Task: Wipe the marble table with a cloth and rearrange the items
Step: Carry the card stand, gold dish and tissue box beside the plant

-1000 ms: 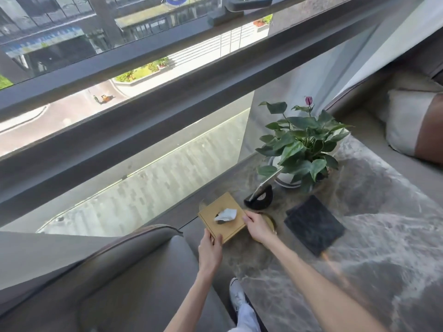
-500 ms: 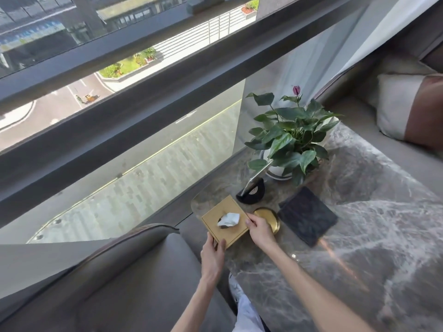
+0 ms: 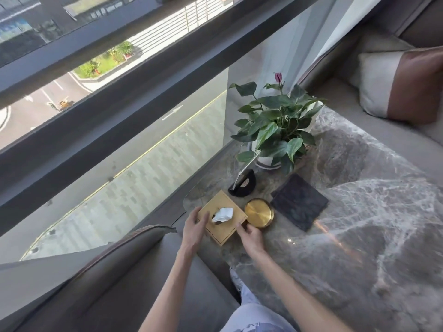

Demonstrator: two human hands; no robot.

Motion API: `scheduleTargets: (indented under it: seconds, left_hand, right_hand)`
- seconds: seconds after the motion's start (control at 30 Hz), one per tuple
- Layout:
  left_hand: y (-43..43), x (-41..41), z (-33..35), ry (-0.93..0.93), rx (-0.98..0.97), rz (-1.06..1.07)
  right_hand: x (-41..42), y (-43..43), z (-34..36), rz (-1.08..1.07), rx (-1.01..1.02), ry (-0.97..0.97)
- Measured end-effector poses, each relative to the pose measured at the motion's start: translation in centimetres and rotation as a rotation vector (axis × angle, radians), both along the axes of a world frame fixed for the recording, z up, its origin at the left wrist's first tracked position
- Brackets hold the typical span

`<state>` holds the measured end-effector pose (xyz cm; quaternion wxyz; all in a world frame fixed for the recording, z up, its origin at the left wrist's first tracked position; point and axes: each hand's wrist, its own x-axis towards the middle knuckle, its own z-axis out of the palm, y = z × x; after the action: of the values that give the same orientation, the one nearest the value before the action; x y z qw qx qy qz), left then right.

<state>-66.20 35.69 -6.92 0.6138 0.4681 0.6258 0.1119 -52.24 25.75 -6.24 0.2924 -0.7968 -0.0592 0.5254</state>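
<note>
A tan tissue box with a white tissue sticking out stands at the left end of the grey marble table. My left hand grips its left side, fingers lying over the top. On the box's right near edge, my right hand holds the corner. A round gold dish sits just right of the box. A dark folded cloth lies flat beside the dish.
A black half-round stand holding a thin card stands behind the box. A potted plant in a white pot is at the table's far edge, by the window glass. A grey armchair is on the left, a cushioned bench on the right.
My right hand has slid from the gold dish side to the box's near right corner, uncovering the dish. My left hand has moved up over the box's left top edge.
</note>
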Motion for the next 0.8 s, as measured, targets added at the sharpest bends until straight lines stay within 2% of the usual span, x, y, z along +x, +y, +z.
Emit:
scheduleTargets:
  seconds: [0.07, 0.17, 0.3, 0.8]
  left_hand:
    - [0.3, -0.1, -0.1, -0.041, -0.014, -0.017]
    - [-0.1, -0.2, 0.0, -0.095, -0.037, 0.066]
    - [-0.5, 0.0, -0.4, -0.099, -0.04, 0.138]
    - [-0.3, -0.8, -1.5, -0.127, 0.008, 0.09]
  right_hand:
    - [-0.8, 0.1, -0.2, -0.006, -0.042, 0.02]
    - [-1.2, 0.3, 1.1, 0.037, -0.064, -0.004]
    - [-1.7, 0.2, 2.0, 0.052, -0.025, -0.014]
    - [-1.8, 0.2, 2.8, 0.027, 0.035, -0.016]
